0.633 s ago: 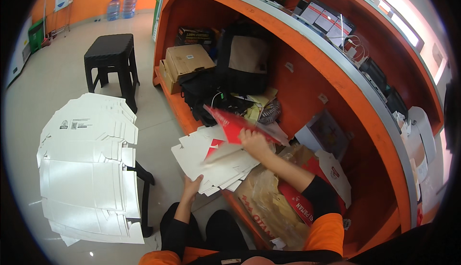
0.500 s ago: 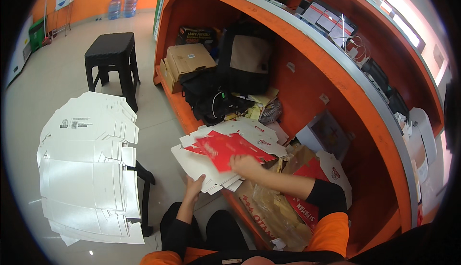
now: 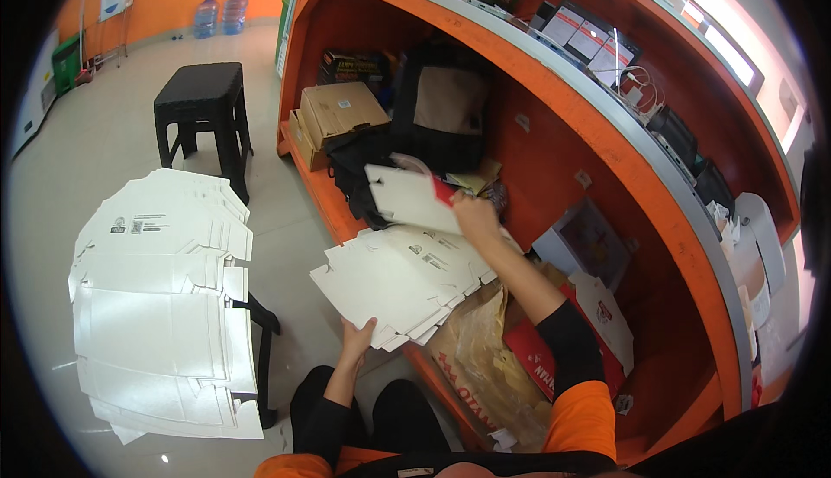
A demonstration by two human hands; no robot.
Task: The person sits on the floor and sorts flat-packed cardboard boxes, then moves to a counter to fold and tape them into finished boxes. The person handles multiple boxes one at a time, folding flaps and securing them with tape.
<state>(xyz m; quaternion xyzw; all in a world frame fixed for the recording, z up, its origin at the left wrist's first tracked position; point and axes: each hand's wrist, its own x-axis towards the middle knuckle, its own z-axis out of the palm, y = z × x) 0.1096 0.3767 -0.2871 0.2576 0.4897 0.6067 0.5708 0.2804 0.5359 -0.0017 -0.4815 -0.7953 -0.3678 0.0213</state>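
My left hand (image 3: 356, 340) grips the near left corner of a stack of flat, unfolded white cardboard boxes (image 3: 398, 283), thumb on top. The stack rests partly on the edge of the orange shelf. Above its far end, my right hand (image 3: 477, 216) is closed on the edge of a single cardboard box sheet (image 3: 402, 194), lifted and tilted, showing its white side and a bit of red. A larger pile of flat white cardboard boxes (image 3: 156, 305) lies to my left on a black stool, mostly covering it.
Inside the orange counter (image 3: 675, 305) are a brown carton (image 3: 344, 113), a black and grey backpack (image 3: 446, 106), a crumpled brown plastic bag (image 3: 485, 365) and red box sheets (image 3: 530, 358). Another black stool (image 3: 199, 97) stands on the floor. A laptop (image 3: 589, 36) sits above.
My right hand has moved up and away from me, lifting a cardboard sheet. Red faces that lay over the stack are gone from its top; white shows there now. My left hand stays put.
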